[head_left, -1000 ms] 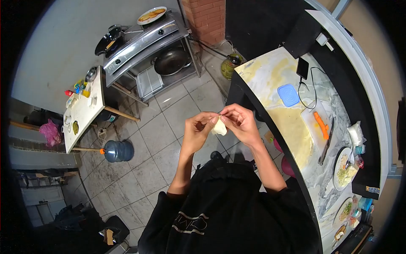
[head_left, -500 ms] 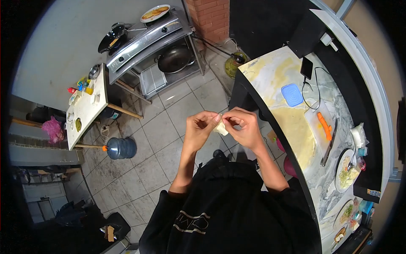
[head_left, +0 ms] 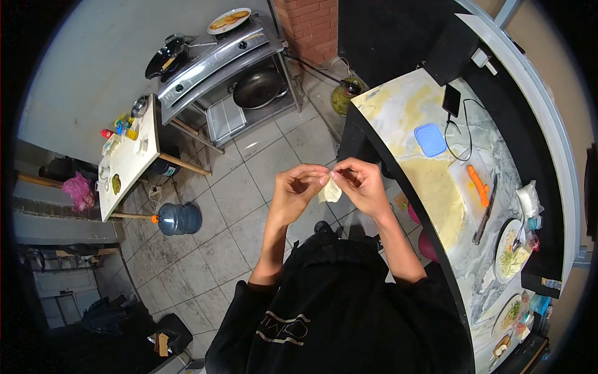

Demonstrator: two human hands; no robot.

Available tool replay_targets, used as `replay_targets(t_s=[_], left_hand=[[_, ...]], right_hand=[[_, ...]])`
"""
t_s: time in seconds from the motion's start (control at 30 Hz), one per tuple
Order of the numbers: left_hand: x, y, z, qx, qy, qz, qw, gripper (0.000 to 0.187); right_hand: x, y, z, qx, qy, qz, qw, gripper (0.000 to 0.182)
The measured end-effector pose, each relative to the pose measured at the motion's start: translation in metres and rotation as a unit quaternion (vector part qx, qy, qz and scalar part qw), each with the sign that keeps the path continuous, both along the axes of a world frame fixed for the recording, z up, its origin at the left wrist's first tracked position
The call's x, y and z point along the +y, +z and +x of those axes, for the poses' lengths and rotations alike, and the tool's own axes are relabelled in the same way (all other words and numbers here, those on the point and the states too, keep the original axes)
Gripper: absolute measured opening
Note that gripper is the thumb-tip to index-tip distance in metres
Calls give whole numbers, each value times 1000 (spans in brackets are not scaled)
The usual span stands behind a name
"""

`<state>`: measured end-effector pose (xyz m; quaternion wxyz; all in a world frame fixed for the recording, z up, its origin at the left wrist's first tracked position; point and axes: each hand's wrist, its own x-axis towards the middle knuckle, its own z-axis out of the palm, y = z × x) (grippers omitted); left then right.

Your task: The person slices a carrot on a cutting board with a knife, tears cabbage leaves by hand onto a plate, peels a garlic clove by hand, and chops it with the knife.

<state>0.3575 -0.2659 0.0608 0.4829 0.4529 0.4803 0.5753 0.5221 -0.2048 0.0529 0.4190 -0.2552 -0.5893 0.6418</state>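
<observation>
- Black cloth of a top (head_left: 324, 299) with pale lettering fills the near middle, below the hands.
- Left hand (head_left: 298, 190): partly closed, thumb and forefinger pinched at the upper edge of a small piece, the other fingers loosely curled.
- Right hand (head_left: 362, 187): also partly closed, thumb and forefinger pinching the same edge, with a gap inside the bend of the fingers. Both sets of fingertips nearly meet.
- Cream-coloured dough-like piece (head_left: 331, 192): hangs between the hands above the tiled floor, thin and soft-looking, gathered at the top and spreading below. Its upper part is hidden by the fingers, so any filling cannot be told.
- Near right, on the marble counter (head_left: 430, 190), a white plate (head_left: 499, 252) carries shredded vegetables and pale sheets.
- Farther along the counter, an orange carrot (head_left: 478, 186) lies on a white cutting board (head_left: 460, 174), with a knife (head_left: 485, 209) just beside it.
- Beyond these are a blue lid (head_left: 430, 139) and a phone (head_left: 451, 101) with a cable.
- Left on the floor, a blue water jug (head_left: 179, 218) lies on its side.
- Far left, a steel stove (head_left: 215, 67) stands above a wok (head_left: 256, 88).
</observation>
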Motion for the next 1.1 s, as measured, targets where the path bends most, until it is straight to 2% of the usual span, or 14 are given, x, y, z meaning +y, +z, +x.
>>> replay_targets(t_s=[0.2,0.5,0.57,0.7,0.77,0.9,1.1], left_hand=[[-4,1,-3,-16,-8,-1,1000,16],[-12,-1,-27,-29,-6,-33,999,15],[-15,-6,-37,-31,4,-51,998,16],[-21,-8,-53,-55,26,-79,995,18],[-24,-10,-61,-68,39,-82,994,17],[-27,-16,-77,-92,70,-90,989,15],[-22,-12,-109,-124,119,-86,981,16]], right_hand=[[-3,-1,-5,27,19,-10,999,6],[-5,-4,-24,-15,37,-11,999,5],[-7,-5,-31,-79,26,41,996,5],[-14,7,-50,-107,31,85,990,6],[-13,16,-59,-163,34,149,975,7],[-4,5,-81,-111,72,141,981,8],[23,-6,-122,-42,168,62,983,6]])
